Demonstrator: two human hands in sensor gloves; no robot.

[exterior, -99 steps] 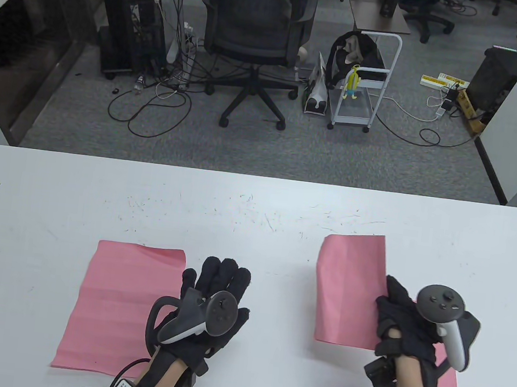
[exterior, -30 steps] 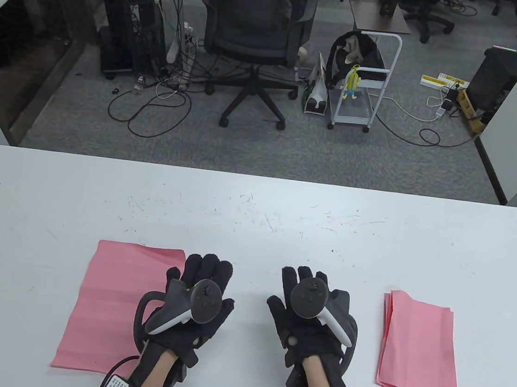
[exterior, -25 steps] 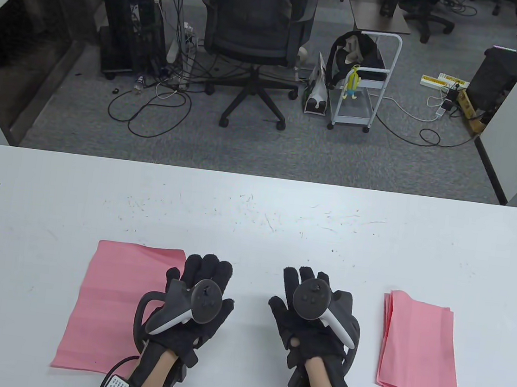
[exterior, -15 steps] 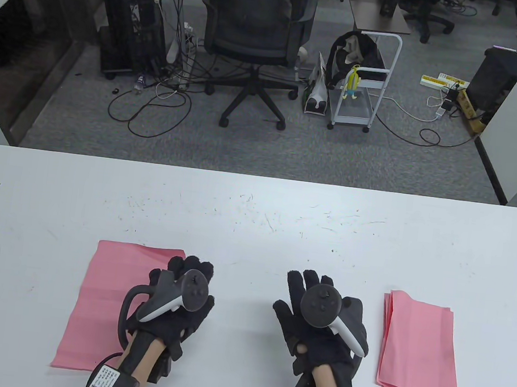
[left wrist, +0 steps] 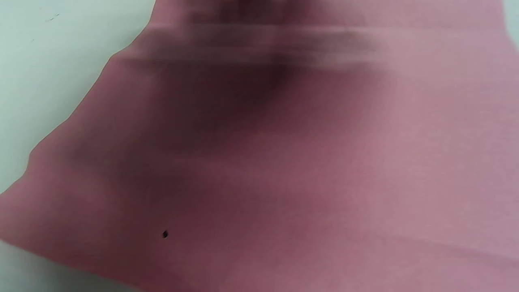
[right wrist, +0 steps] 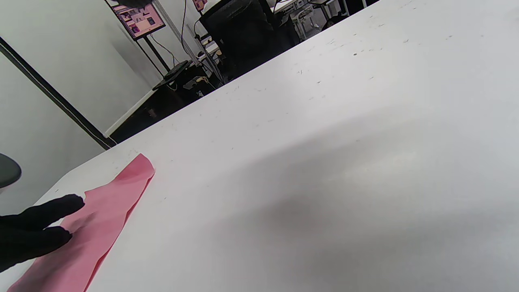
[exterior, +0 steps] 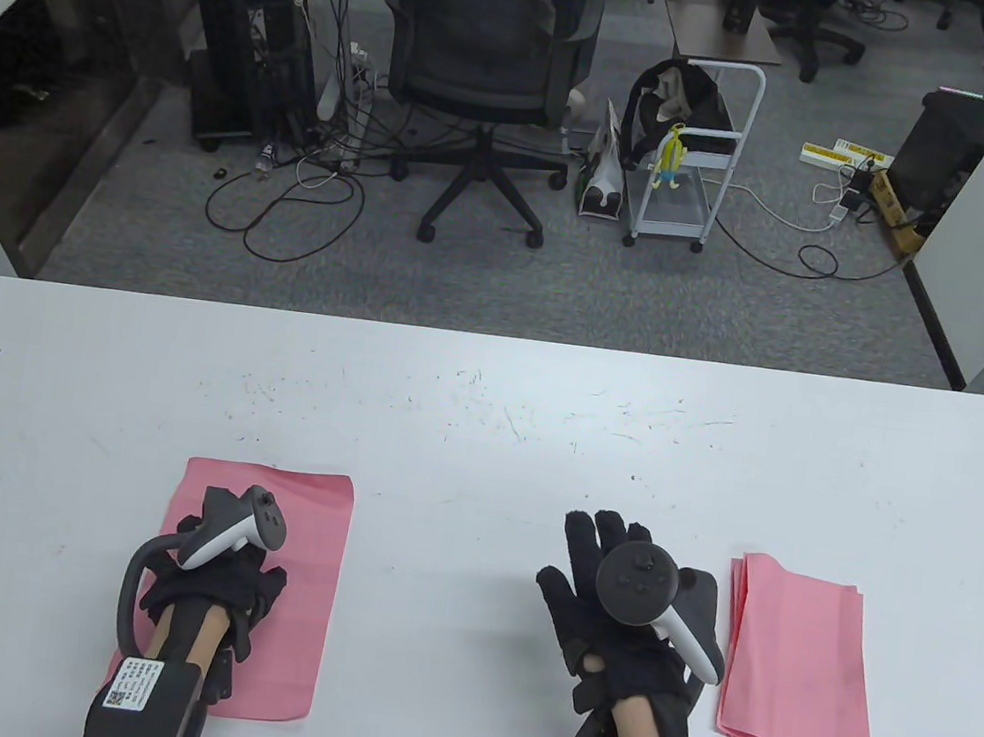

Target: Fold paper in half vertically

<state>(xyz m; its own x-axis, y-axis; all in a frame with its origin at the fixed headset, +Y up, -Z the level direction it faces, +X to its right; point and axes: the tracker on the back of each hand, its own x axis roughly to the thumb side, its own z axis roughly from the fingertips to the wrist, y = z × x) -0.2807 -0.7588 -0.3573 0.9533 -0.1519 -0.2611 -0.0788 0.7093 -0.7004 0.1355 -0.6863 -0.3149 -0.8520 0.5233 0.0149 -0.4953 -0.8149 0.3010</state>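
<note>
A flat pink paper sheet (exterior: 302, 595) lies on the white table (exterior: 488, 404) at the front left. My left hand (exterior: 242, 580) rests on its left half, with the fingers mostly hidden under the tracker. In the right wrist view two of its fingers (right wrist: 44, 219) lie stretched on the sheet (right wrist: 105, 219). The sheet fills the blurred left wrist view (left wrist: 324, 182). My right hand (exterior: 577, 556) lies flat and empty on the bare table, fingers spread. It sits between the sheet and a folded pink stack (exterior: 795, 669).
The folded pink stack lies at the front right, just right of my right hand. Beyond the table's far edge are an office chair (exterior: 483, 57), a white cart (exterior: 702, 162) and cables on the floor.
My left hand has moved left from the sheet's right edge onto the sheet and turned its wrist. My right hand drifted slightly right. Earlier, the right hand laid a folded sheet on the right stack.
</note>
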